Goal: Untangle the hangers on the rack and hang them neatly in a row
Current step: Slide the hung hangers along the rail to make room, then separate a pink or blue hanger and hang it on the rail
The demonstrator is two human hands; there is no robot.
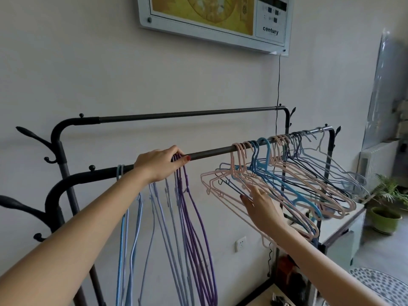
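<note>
The left grip is curled over the front rail of the rack, fingers wrapped round the hooks of the purple hangers where they sit on the bar. The right grip is spread, fingers fairly straight, touching the lower edge of the pink hangers at the near side of the tangled bunch; it pinches nothing that can be made out.

The rack carries two rails; the rear rail is bare. On the front rail the sorted hangers hang straight down at the left: pale blue and lilac ones, then the purple set. Well apart to the right sits the tangle, pink, blue and grey frames swung out at an angle and threaded through one another, their hooks crowded together near the rail's right end.

The main risk lies in that bunch. Pulling one pink hanger leftward while its frame is laced through the bright blue one would likely drag several neighbours along, or lift their hooks off the rail so they drop onto the white cabinet below. A sideways tug could also spring a thin frame back at the fingers. On the left, sliding the purple hooks carelessly might push them into the lilac set and cross them again.
</note>
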